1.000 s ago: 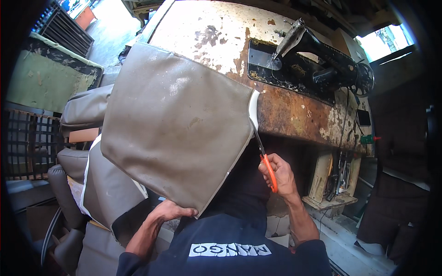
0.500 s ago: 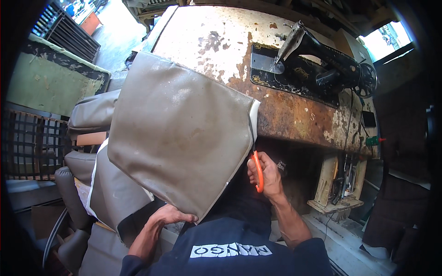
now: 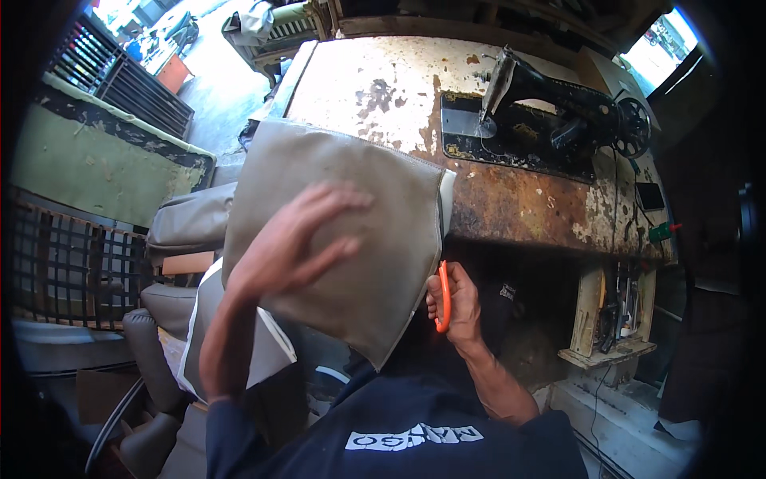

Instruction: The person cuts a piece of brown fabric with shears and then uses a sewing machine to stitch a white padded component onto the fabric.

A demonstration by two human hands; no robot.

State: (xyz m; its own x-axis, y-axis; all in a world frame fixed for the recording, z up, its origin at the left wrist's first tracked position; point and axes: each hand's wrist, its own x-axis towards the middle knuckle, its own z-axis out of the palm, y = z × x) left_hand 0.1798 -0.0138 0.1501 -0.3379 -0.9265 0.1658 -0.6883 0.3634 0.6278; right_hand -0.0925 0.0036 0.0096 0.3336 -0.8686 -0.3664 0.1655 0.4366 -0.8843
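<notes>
Brown leatherette panel, four-sided, stitched along its upper edge: centre of the frame, its top lying over the near edge of the worktable, its lowest corner hanging just above the wearer's dark shirt

Left hand: left of centre, over the panel, blurred, fingers spread apart and holding nothing; whether it touches the surface cannot be told

Right hand: right of centre at the panel's right edge, fingers clamped round the handles of a pair of orange-handled scissors — handles below, dark blades running up along that edge, their spread unclear

White backing strip: projecting beyond the panel's upper right edge

Worktable: upper centre to right, paint worn and flaking, brown along the front

Black sewing machine: upper right, mounted on the worktable, handwheel at its right end

Wooden tool compartment: lower right, below the tabletop, hand tools standing inside

Brown padded cushion: left of the panel

Webbed frame: far left — dark straps crossing in a grid
</notes>
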